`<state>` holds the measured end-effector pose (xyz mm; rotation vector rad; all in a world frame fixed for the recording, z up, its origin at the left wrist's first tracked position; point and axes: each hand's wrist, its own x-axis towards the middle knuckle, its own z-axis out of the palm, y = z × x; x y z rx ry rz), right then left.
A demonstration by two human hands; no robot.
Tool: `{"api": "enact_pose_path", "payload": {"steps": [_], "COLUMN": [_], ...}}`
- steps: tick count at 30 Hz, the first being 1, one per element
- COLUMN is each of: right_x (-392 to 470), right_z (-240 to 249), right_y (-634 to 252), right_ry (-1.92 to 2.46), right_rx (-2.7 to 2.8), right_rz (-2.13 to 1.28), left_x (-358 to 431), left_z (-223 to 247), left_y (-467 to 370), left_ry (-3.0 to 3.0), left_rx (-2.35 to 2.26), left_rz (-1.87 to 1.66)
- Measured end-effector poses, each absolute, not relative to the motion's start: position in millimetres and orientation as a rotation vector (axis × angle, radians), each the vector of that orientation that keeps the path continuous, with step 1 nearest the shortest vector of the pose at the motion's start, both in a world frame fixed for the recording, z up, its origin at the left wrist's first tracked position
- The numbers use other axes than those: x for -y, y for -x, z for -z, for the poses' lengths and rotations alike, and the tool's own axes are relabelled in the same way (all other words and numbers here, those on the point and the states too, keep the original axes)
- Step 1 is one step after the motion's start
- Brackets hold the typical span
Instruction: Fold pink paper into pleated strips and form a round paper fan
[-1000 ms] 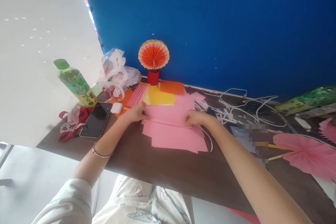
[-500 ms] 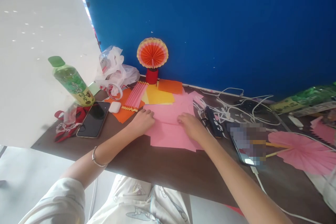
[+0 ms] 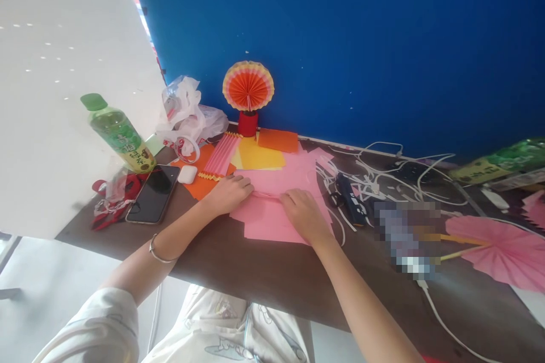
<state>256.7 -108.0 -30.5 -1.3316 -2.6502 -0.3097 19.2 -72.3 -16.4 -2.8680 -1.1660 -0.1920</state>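
Pink paper (image 3: 272, 221) lies in a loose stack on the dark table in front of me. My left hand (image 3: 232, 191) closes its fingers on the left end of a narrow raised fold in the top sheet. At the fold's right end, my right hand (image 3: 303, 214) pinches the same sheet, its thumb hidden. Just behind the left hand is a pleated pink strip with yellow edges (image 3: 221, 154). Yellow paper (image 3: 260, 154) and an orange sheet (image 3: 278, 140) lie beyond the pink stack.
A round paper fan (image 3: 248, 86) stands on a red roll (image 3: 247, 123) at the back. Leftward are a green-capped bottle (image 3: 119, 136), a black phone (image 3: 154, 194) and a white case (image 3: 187, 174). Tangled white cables (image 3: 374, 184), another phone (image 3: 402, 238) and a pink fan (image 3: 506, 249) lie to the right.
My right hand has shifted left along the fold, closer to my left hand. The fold now stands up more from the sheet. My left hand has hardly moved.
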Motion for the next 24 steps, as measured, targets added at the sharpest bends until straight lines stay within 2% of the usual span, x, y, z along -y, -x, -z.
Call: {"api": "enact_pose_path", "payload": {"steps": [4, 10, 14, 19, 24], "right_x": [108, 105, 107, 112, 116], "right_z": [27, 15, 11, 13, 12], "right_y": [-263, -269, -268, -264, -254], "right_ry": [1.34, 1.365, 1.416, 1.427, 1.412], "right_rx": [2.543, 2.41, 2.371, 2.424, 2.419], "right_rz": [0.18, -0.299, -0.436, -0.319, -0.313], "left_x": [65, 55, 58, 73, 80], "left_z": [17, 16, 13, 10, 16], "left_y": [-11, -6, -8, -27, -48], "left_ry": [3.102, 3.432, 3.48, 3.104, 3.054], "left_rx": [1.254, 1.282, 1.392, 1.33, 1.248], "left_rz": [0.477, 0.753, 0.658, 0.442, 0.395]}}
